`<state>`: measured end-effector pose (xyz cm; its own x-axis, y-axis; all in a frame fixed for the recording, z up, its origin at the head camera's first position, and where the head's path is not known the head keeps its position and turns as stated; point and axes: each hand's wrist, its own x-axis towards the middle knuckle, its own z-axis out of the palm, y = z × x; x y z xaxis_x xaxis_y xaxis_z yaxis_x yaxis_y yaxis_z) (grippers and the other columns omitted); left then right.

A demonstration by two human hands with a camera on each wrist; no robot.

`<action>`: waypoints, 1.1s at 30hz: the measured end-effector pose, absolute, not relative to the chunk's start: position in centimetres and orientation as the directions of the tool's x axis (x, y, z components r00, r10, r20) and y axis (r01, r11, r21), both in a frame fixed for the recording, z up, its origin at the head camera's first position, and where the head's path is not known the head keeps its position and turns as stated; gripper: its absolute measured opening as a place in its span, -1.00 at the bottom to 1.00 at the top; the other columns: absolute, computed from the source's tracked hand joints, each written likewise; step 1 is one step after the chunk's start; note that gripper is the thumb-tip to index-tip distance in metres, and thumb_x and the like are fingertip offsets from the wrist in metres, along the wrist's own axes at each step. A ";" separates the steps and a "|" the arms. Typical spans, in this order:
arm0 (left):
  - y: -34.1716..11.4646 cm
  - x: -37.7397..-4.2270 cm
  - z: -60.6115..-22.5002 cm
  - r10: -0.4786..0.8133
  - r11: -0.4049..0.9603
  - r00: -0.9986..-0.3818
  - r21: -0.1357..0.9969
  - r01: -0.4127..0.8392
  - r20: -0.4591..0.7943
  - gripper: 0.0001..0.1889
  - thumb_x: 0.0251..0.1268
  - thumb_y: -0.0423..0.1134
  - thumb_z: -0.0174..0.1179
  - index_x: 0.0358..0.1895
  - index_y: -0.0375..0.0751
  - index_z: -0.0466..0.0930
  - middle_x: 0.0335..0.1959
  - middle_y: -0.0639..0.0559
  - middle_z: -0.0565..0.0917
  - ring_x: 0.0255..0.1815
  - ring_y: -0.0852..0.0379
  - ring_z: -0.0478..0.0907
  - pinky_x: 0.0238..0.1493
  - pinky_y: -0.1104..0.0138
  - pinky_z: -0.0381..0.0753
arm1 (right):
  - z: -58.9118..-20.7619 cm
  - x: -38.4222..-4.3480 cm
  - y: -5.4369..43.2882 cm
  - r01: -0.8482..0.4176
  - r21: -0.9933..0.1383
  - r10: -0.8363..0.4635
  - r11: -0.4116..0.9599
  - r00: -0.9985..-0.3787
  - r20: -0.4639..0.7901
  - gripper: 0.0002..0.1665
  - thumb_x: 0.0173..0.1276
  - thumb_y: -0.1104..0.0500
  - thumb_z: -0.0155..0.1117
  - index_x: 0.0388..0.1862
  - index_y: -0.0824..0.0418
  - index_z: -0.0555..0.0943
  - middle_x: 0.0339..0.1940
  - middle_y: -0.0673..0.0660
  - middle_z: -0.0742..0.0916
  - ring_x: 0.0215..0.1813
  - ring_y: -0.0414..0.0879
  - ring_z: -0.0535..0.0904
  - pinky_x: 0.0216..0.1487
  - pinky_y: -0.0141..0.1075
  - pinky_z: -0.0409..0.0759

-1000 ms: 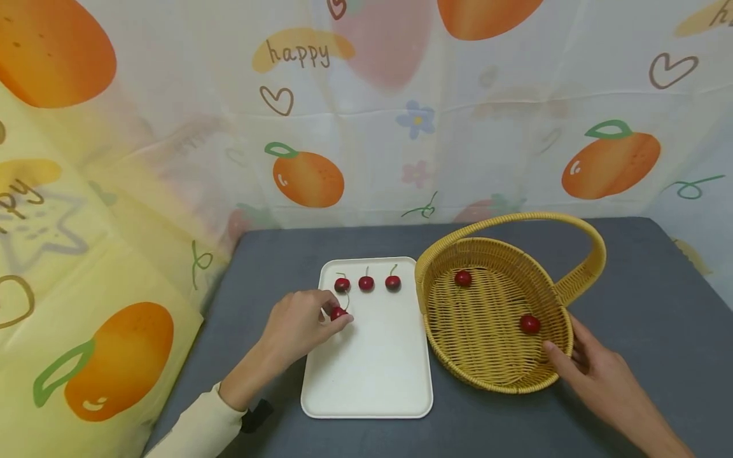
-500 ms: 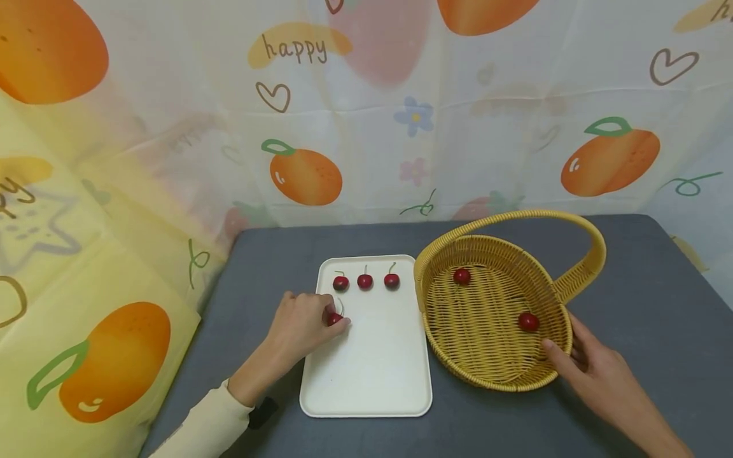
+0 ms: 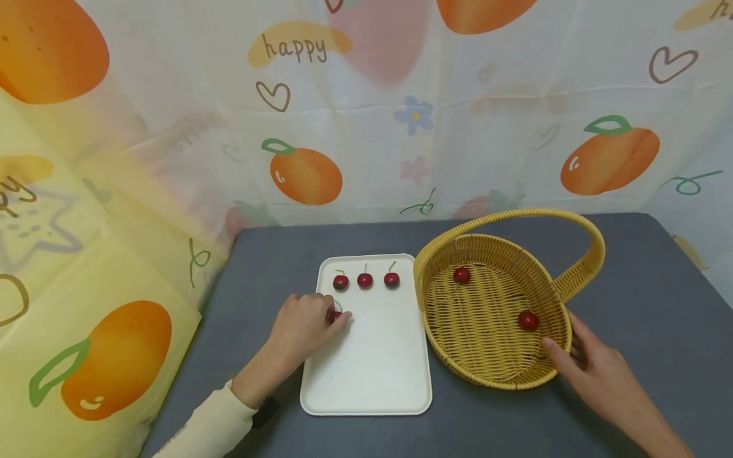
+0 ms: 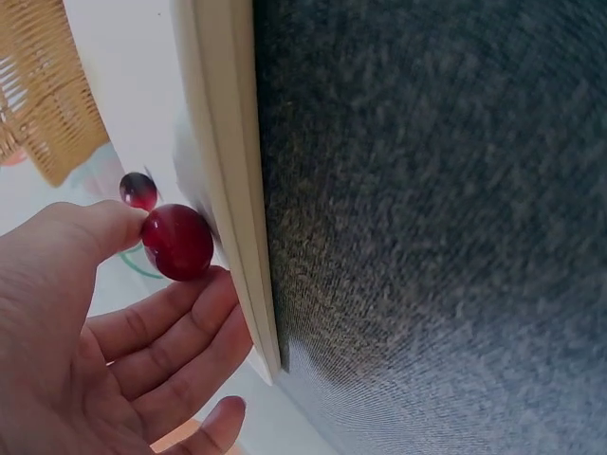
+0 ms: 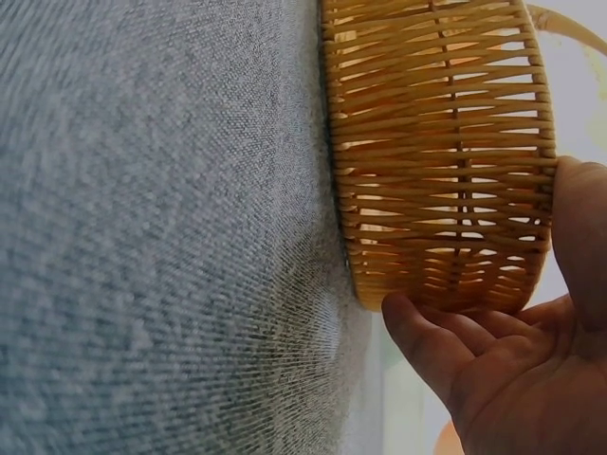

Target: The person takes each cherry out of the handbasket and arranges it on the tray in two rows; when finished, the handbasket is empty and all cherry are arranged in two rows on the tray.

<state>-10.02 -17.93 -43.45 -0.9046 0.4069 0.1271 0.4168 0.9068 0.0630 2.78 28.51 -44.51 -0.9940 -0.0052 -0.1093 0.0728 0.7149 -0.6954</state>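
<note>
Three round dark-red stemmed cherries (image 3: 364, 280): set in a row, far end of rectangular white tray (image 3: 372, 362). Fourth cherry (image 3: 338, 315): pinched by left hand (image 3: 303, 324) at the tray, unreleased. Two more cherries (image 3: 528, 320): inside round yellow wicker basket (image 3: 481, 337), rim gripped by right hand (image 3: 598, 372).

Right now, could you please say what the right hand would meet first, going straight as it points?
Probably the wicker basket, which the right hand holds; beyond its wall, a red cherry looks roughly in line.

- Left hand (image 3: 303, 323) partly hides the held cherry (image 3: 335, 316), head view.
- Right hand (image 3: 595, 369): fingers partly hidden behind the wicker basket (image 3: 487, 334) there.
- Cream sleeve (image 3: 209, 423) cut off by the bottom edge.
</note>
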 end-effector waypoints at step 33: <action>-17.8 -9.1 -43.3 0.431 0.890 -0.885 0.078 0.449 0.175 -0.55 0.31 0.21 0.41 -0.49 -0.08 0.68 -0.63 0.17 0.47 -0.65 0.18 0.33 -0.54 0.27 0.39 | -44.8 2.8 28.5 0.042 -0.711 -0.007 0.702 -0.998 -0.066 -0.07 0.71 -0.10 0.09 0.78 0.18 -0.09 0.46 0.57 0.49 0.28 0.35 0.64 -0.12 -0.44 0.66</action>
